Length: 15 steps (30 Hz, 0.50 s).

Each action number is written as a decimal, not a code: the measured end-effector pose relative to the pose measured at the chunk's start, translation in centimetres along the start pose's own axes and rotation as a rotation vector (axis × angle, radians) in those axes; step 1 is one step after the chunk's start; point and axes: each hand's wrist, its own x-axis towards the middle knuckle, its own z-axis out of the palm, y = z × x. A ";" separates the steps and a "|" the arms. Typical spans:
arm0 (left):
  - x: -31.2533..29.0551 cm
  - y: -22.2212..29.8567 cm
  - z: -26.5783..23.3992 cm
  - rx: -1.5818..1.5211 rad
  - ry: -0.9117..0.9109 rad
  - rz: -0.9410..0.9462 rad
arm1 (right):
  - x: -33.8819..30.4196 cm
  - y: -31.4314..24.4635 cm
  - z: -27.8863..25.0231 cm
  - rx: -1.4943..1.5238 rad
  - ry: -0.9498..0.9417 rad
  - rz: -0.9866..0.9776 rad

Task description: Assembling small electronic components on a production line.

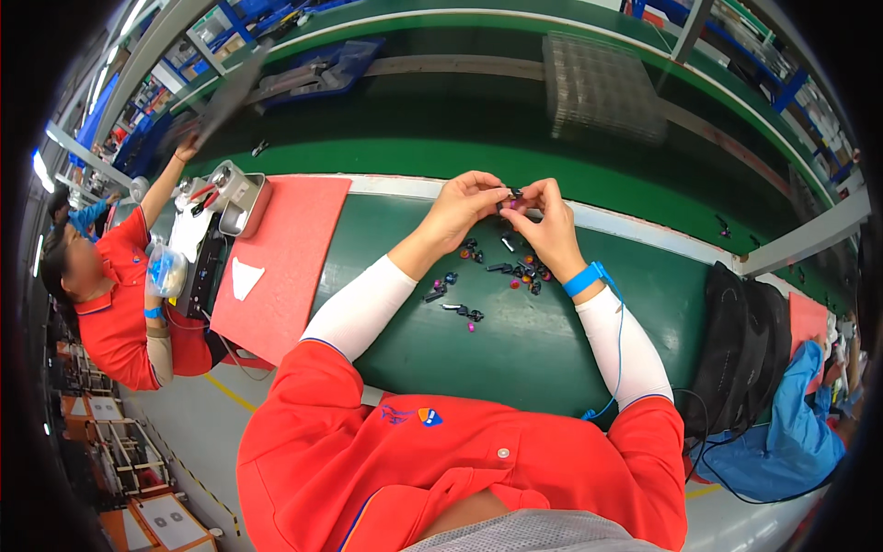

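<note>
Both hands were up off the green tabletop point(552, 340), meeting in front of the person. Left hand point(460, 210) and right hand point(550, 224) pinched one small dark part point(511, 195) between fingertips. Grip on each side was closed down to a fine pinch, thumb against forefinger, both on that same piece. Part too small to say if it was one piece or two being mated.

Judgement: this was a fit-up or inspection step, with the part held in the air between the two grips rather than resting on anything.

Just below the grips, on the tabletop, lay a loose scatter of small parts point(497, 276): black bits, some with orange, pink or blue ends. Nearest ones sat right under the right hand, the rest trailed off toward the left forearm. None touched the hands.

Blue wrist strap point(586, 278) was on the right wrist, its blue cord point(620, 340) running back toward the body.

Well off to the left of the left grip: a red mat point(285, 248) with a white scrap on it, then a metal tray point(241, 202). A co-worker in red point(115, 313) reached up beyond that. To the right of the right grip, a black bag point(736, 350) sat at the tabletop edge.

Next move, as I read it, called for fine alignment: both pinches steady, light force, small twist or press. Risk was the part slipping out and dropping into the scatter below.
</note>
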 end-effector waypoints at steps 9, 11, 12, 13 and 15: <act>-0.7 -0.7 -0.7 -0.167 -0.114 0.004 | -0.1 0.2 0.1 0.033 0.057 -0.041; -0.9 0.0 -0.4 -0.098 -0.121 0.022 | 0.1 -0.6 0.1 -0.016 0.059 -0.074; -0.9 0.1 -0.3 -0.065 -0.125 0.030 | 0.2 -1.2 0.1 -0.063 0.062 -0.112; -0.8 -0.1 -0.6 -0.071 -0.125 0.026 | 0.2 -1.6 0.1 -0.110 0.065 -0.150; -0.6 -0.4 -0.9 0.015 -0.115 0.038 | 0.2 -2.1 -0.1 -0.136 0.073 -0.162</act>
